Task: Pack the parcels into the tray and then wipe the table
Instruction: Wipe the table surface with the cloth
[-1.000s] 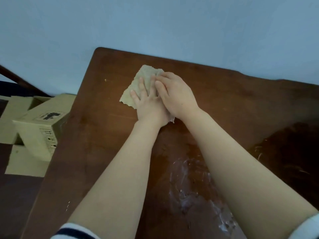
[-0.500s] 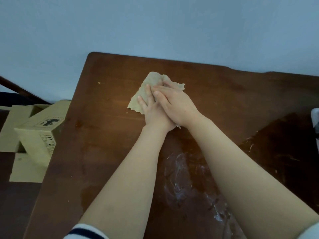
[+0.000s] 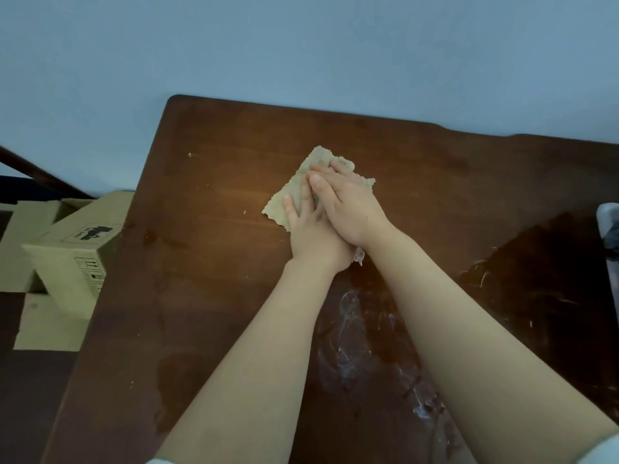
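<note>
Nearest, behind the hands toward the person, a white smear (image 3: 351, 329) streaks the table (image 3: 234, 162) between the forearms; reaching it likely means a pull straight back. The left hand (image 3: 311, 236) lies flat on the cloth (image 3: 288, 199), fingers straight, with the right hand (image 3: 351, 202) pressed flat over it. The cloth shows ahead and left of the fingers. Well left, off the table, stands a cardboard box (image 3: 77, 242).

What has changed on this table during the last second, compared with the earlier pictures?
The cloth has slid to the right across the table, away from the far left corner, pushed by the left hand with the right hand laid over it. Both hands press flat on it as before; nothing was picked up or let go. The cardboard box and the white smears stayed put.
</note>
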